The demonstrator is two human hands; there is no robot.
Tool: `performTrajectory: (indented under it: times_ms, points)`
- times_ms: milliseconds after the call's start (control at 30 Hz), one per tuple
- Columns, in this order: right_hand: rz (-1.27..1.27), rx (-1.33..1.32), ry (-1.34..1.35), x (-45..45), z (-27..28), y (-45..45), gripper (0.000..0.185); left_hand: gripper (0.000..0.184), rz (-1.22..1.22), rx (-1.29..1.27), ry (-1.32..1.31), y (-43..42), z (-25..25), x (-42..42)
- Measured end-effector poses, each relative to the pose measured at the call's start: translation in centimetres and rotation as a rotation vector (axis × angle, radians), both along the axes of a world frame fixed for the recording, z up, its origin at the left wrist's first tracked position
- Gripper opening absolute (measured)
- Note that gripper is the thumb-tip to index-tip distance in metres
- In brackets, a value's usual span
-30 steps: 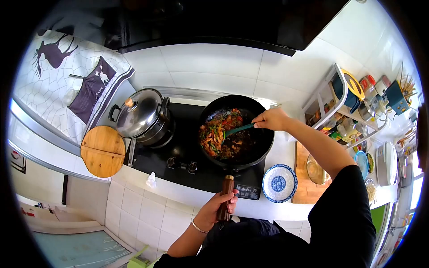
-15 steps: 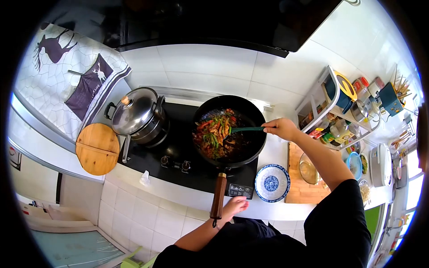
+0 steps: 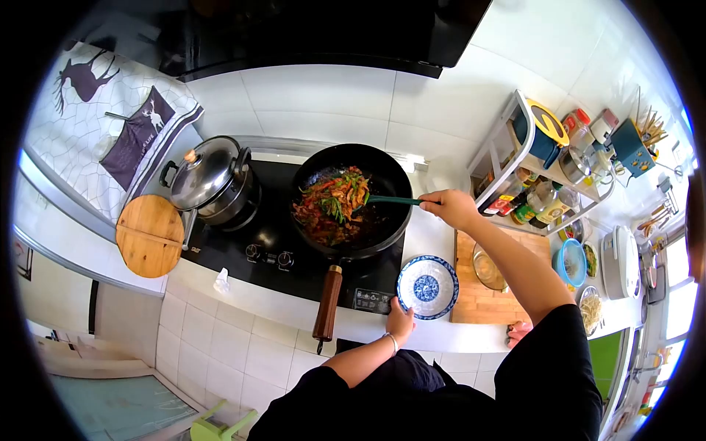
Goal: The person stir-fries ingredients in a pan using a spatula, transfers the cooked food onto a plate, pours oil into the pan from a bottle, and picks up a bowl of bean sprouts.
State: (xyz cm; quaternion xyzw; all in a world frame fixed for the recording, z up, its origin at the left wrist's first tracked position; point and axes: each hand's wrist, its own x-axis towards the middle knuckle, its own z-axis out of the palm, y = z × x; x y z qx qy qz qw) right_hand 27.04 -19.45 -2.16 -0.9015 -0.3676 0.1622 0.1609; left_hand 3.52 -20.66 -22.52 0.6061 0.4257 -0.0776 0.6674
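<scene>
My right hand [image 3: 450, 208] is closed round the end of a green spatula [image 3: 396, 199], whose head is in the cooked food. Red and green strips of food [image 3: 337, 200] lie in the left part of a black wok [image 3: 393, 173] on the hob. The wok's wooden handle [image 3: 328, 301] points toward me with no hand on it. At the counter's front, my left hand [image 3: 401, 320] grips the lower left rim of a blue and white plate [image 3: 428, 287]; its thumb shows at the edge, and the other fingers are partly hidden.
A lidded pot [image 3: 213, 180] stands left of the wok, beside a round wooden board [image 3: 150, 236]. Right of the plate is a cutting board [image 3: 465, 294] with a glass bowl [image 3: 488, 266]. Behind it stands a rack [image 3: 482, 165] with bottles. A range hood [image 3: 316, 37] hangs above.
My left hand has let go of the wok handle, moved right and taken hold of the plate's rim. The view has shifted right. The food is gathered in a heap by the spatula.
</scene>
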Motion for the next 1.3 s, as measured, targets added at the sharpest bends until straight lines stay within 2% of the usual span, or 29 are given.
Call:
performTrajectory:
  times_ms: [33, 67, 100, 167, 200, 267, 367, 467, 667, 767, 867, 967, 1033, 1200, 1267, 1300]
  points:
    - [0.007, 0.006, -0.004, 0.0, 0.0, -0.1, 0.029, 0.055, 0.007, 0.006, -0.004, -0.9, -1.6, 0.2]
    - [0.007, 0.008, -0.012, 0.0, -0.2, -0.3, 0.029, 0.054, 0.149, -0.015, -0.142, -2.0, -4.6, 0.3]
    - [0.005, 0.011, -0.019, 0.0, -0.3, -0.4, 0.03, 0.054, 0.289, -0.034, -0.282, -2.1, -4.2, 0.5]
    - [0.001, 0.03, -0.025, 0.1, -0.2, -0.6, 0.03, 0.054, 0.277, -0.07, -0.295, -1.5, -3.6, 0.3]
    - [-0.013, 0.029, -0.012, 0.1, -0.1, -0.7, 0.03, 0.053, 0.268, -0.174, -0.282, -1.0, -2.7, -0.1]
    - [-0.02, 0.027, -0.005, 0.4, -0.2, -0.8, 0.029, 0.051, 0.296, -0.374, -0.218, 0.1, 0.4, -1.8]
    - [-0.003, 0.044, -0.072, 0.4, 0.6, -0.8, 0.029, 0.05, 0.214, -0.45, -0.291, 2.4, 7.5, -5.6]
    - [0.007, 0.082, -0.077, 1.0, 0.1, -0.8, 0.028, 0.048, 0.106, -0.436, -0.322, 4.8, 14.4, -8.5]
    - [-0.051, 0.112, 0.09, 1.4, -0.6, -0.6, 0.031, 0.043, 0.164, -0.32, -0.397, 10.1, 25.7, -12.2]
    - [-0.048, 0.134, 0.107, 1.7, -0.4, -0.4, 0.033, 0.045, 0.219, -0.12, -0.435, 14.7, 28.1, -13.9]
    - [-0.058, 0.149, 0.088, 1.6, 1.6, -0.4, 0.033, 0.044, 0.261, 0.026, -0.398, 19.7, 28.8, -14.4]
    - [-0.077, 0.126, 0.037, 1.5, 4.9, -0.5, 0.033, 0.045, 0.284, 0.126, -0.358, 23.9, 27.1, -13.0]
    - [0.016, 0.156, -0.072, 2.2, 6.5, -0.6, 0.031, 0.047, 0.291, 0.147, -0.353, 25.8, 25.3, -11.0]
    - [0.064, 0.116, -0.123, -0.1, 14.8, -0.1, 0.029, 0.041, 0.331, -0.096, -0.559, 26.1, 21.2, -4.5]
    - [0.097, -0.09, -0.137, -1.4, 17.6, 0.7, 0.028, 0.041, 0.334, -0.167, -0.645, 25.1, 20.3, -2.8]
    - [0.087, -0.099, -0.132, -1.8, 18.3, 1.1, 0.028, 0.041, 0.345, -0.193, -0.685, 24.5, 20.2, -2.3]
